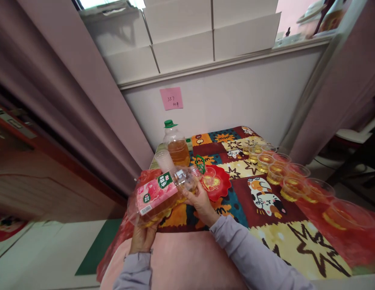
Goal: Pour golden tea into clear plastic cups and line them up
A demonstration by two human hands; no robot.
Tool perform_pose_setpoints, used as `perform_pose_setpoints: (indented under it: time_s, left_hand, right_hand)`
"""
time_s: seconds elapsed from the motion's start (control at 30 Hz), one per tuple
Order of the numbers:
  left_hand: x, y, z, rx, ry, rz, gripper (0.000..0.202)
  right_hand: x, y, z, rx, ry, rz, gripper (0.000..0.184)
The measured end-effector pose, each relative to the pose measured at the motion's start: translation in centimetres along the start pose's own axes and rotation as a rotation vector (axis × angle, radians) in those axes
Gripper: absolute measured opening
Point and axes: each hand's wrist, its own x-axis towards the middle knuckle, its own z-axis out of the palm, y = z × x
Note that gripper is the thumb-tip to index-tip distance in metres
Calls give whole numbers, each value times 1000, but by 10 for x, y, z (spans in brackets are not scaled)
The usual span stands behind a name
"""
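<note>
Both hands carry a large clear plastic bottle (163, 193) with a pink label, tipped on its side with its neck pointing right. My left hand (141, 237) grips its base from below, fingers curled. My right hand (199, 201) is wrapped around its neck end. The bottle's mouth is over a small clear cup (209, 177) that stands on a red scalloped plate (220, 187). Amber liquid shows inside the bottle. A green handle loop (201, 163) sticks up near the neck.
A second bottle with a green cap (175, 145), partly filled with amber liquid, stands at the table's far edge beside a stack of clear cups (164, 160). Several filled cups (291, 177) line the right of the colourful cartoon tablecloth (290, 237). White boxes and a pink note (171, 98) are on the wall.
</note>
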Motion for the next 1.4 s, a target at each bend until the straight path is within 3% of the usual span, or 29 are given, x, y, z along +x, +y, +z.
perform_pose_setpoints:
  time_s: [0.13,0.27,0.47,0.7,1.03,1.4]
  left_hand:
    - [-3,0,7,28,13,18,59]
    - [0,-1,2,32,84,23,72]
    - [6,1,-7,-78,133,-14,56]
    - [1,1,3,51,178,7,64]
    - [-4,4,12,101,149,41,52]
    - [-16,10,37,94,46,33,70]
  right_hand:
    - [-1,-3,1,-18,2,11,96]
    - [-3,-3,2,5,7,19,90]
    - [-3,-3,2,-5,35,44,85]
    - [-2,-5,3,2,40,65,83]
    - [-2,-5,1,-1,33,60,84]
    - [-1,-4,0,25,38,47,82]
